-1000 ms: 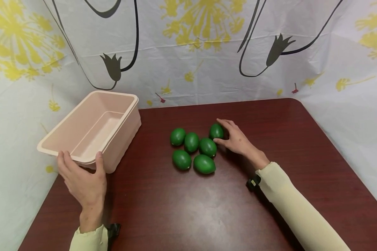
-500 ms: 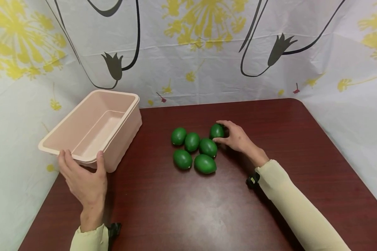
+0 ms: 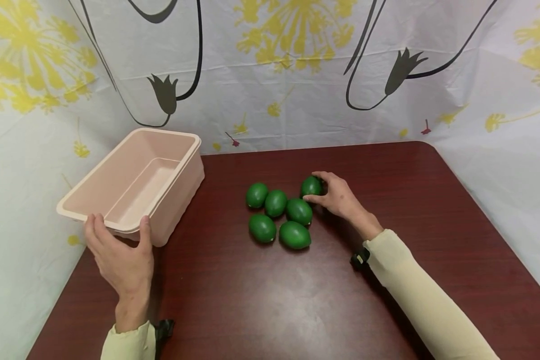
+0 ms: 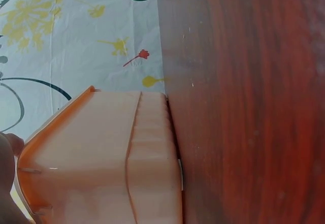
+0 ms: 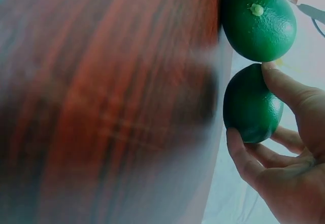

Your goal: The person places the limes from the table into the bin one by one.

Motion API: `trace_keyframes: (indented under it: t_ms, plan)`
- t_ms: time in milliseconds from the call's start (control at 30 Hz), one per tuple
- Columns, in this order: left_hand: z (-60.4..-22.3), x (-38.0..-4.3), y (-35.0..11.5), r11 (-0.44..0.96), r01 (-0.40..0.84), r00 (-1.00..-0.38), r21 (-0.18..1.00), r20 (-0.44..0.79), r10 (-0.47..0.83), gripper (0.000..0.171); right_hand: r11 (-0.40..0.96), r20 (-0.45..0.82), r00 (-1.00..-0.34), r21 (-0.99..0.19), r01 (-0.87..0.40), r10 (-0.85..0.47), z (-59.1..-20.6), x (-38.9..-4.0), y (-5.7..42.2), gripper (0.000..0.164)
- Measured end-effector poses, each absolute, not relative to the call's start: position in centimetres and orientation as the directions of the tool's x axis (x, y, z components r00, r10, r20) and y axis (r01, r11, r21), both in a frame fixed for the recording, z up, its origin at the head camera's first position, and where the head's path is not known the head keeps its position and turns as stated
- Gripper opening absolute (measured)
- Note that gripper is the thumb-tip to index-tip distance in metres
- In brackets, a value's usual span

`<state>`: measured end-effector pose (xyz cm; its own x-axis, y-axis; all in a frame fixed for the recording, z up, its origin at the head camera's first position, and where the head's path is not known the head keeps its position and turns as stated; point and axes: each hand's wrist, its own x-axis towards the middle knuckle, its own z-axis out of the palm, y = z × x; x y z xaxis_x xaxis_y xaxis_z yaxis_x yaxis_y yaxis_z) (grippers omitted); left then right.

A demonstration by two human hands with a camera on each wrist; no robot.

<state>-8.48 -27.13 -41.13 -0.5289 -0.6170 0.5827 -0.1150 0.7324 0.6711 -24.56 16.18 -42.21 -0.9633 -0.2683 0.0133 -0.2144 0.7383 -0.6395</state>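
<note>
My right hand (image 3: 337, 196) reaches in from the right around the rearmost lime (image 3: 311, 187). In the right wrist view its thumb and fingers pinch that lime (image 5: 252, 104) from two sides, against a neighbouring lime (image 5: 260, 25). The limes are smooth and dark green, and several more, such as a front lime (image 3: 294, 235), lie grouped to its left. At the left, my left hand (image 3: 121, 260) rests its fairly straight fingertips on the near rim of a pale pink plastic bin (image 3: 180, 187), thumb at the corner. Most of this hand is outside the left wrist view.
A dark red wood-grain table (image 3: 252, 300) carries everything, its far edge close to a white wall covering (image 3: 270, 115) with yellow and grey flower prints. The deep bin stands at the table's left edge, and no contents show inside it.
My right hand has closed its thumb and fingers in around the rearmost lime. My left hand and the bin have kept their places; the whole head view shifts slightly.
</note>
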Motion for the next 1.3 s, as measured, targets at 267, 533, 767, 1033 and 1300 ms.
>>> trace_keyframes:
  t_ms: [267, 533, 767, 1033, 1300]
  plan:
    - [-41.3, -8.6, -26.9, 0.734, -0.106, -0.518, 0.671, 0.593, -0.616, 0.091, 0.690, 0.135, -0.966, -0.678, -0.254, -0.223, -41.6, -24.0, 15.3, 0.080]
    - [-41.6, -8.5, -26.5, 0.728, -0.121, -0.543, 0.675, 0.569, -0.618, 0.091, 0.653, 0.179, -0.967, -0.713, -0.255, -0.182, -41.4, -22.8, 14.5, 0.080]
    - [-41.3, -8.5, -27.0, 0.736, -0.120, -0.519, 0.666, 0.589, -0.619, 0.090, 0.598, 0.264, -0.940, -0.725, -0.341, -0.216, -40.7, -22.7, 12.5, 0.078]
    - [-41.0, -8.5, -26.9, 0.732, -0.124, -0.520, 0.670, 0.584, -0.623, 0.090, 0.570, 0.305, -0.917, -0.719, -0.399, -0.258, -40.1, -22.3, 10.7, 0.076]
    - [-41.0, -8.4, -27.0, 0.729, -0.140, -0.524, 0.670, 0.575, -0.628, 0.090, 0.524, 0.363, -0.881, -0.709, -0.472, -0.303, -39.7, -22.3, 9.1, 0.076]
